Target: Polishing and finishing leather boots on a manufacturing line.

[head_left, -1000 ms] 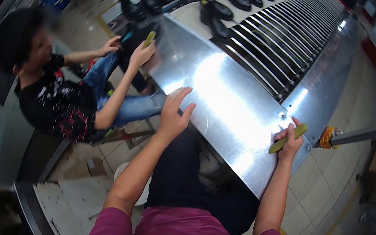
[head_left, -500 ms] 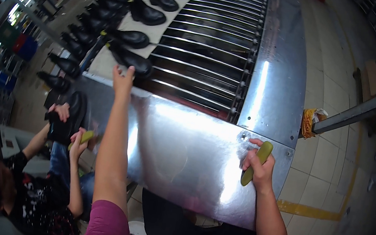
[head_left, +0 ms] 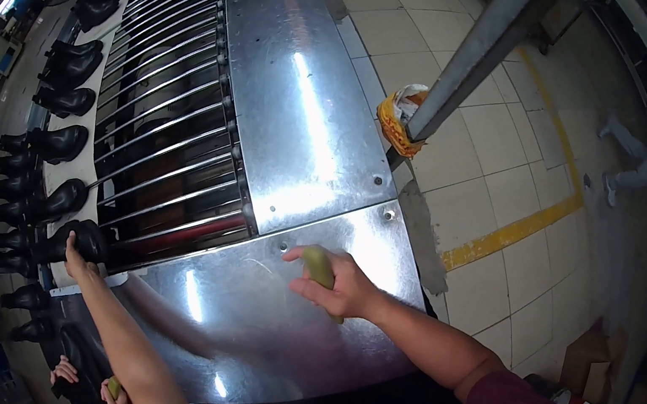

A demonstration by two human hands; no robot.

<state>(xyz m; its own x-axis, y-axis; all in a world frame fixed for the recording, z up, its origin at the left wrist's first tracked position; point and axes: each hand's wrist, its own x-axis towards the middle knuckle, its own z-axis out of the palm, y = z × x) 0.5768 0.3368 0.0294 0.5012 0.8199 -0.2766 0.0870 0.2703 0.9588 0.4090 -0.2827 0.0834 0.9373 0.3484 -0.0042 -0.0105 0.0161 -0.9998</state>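
My left hand [head_left: 76, 262] reaches to the near end of a conveyor strip and is closed on a black boot [head_left: 89, 240]. Part of its fingers is hidden by the boot. My right hand [head_left: 350, 290] is wrapped round an olive-green, oblong tool with rounded ends [head_left: 318, 267], and hovers over the shiny metal table [head_left: 247, 352]. What lies at the tool's lower end is hidden by my palm. Beyond my left hand, several more black boots [head_left: 63, 144] lie in a row on the pale strip [head_left: 80, 206].
Metal rollers [head_left: 169, 151] run away beside the strip, next to a wide metal side panel [head_left: 304, 113]. A slanted post [head_left: 479, 65] with an orange wrapping [head_left: 399, 121] stands at the right. At lower left a co-worker's hands [head_left: 66, 369] hold a black boot and a similar green tool.
The view has turned to the right, so the conveyor appears farther left. My left hand has closed on a boot. My right hand still grips the green tool.
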